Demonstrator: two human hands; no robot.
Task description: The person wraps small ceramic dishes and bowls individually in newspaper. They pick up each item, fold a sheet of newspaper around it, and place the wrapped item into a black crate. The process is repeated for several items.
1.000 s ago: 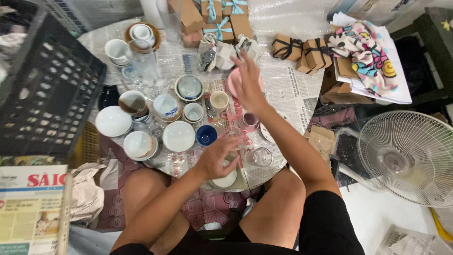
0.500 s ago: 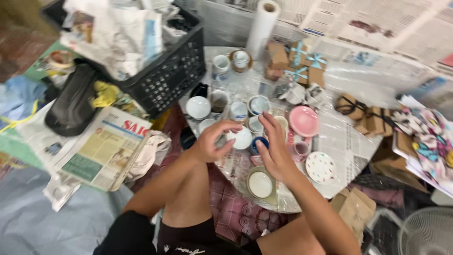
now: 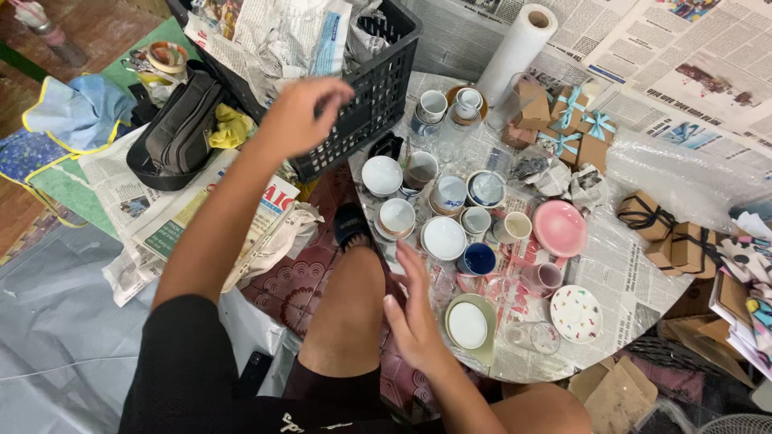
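Observation:
My left hand [image 3: 299,114] is raised at the front rim of a black plastic crate [image 3: 378,88] stuffed with crumpled newspaper [image 3: 281,36]; its fingers curl loosely and nothing shows in them. My right hand [image 3: 414,309] hovers flat with fingers spread at the near edge of a low round table [image 3: 623,265] covered in newsprint. It is just left of a white dish on a pale green saucer [image 3: 469,325] and holds nothing. Several small ceramic cups and bowls crowd the table, among them a white bowl [image 3: 381,175], a blue cup [image 3: 478,259] and a pink plate [image 3: 560,228].
A paper roll [image 3: 515,50] and brown gift boxes with teal ribbon [image 3: 583,133] stand at the table's back; more boxes [image 3: 671,233] and bubble wrap lie right. A dark bag [image 3: 181,133] and newspapers [image 3: 173,217] lie on the floor left. My knees sit under the table edge.
My left hand has left the cups and lifted up to the black crate. My right hand has drawn back from the cups to the table's near edge. The view has swung left.

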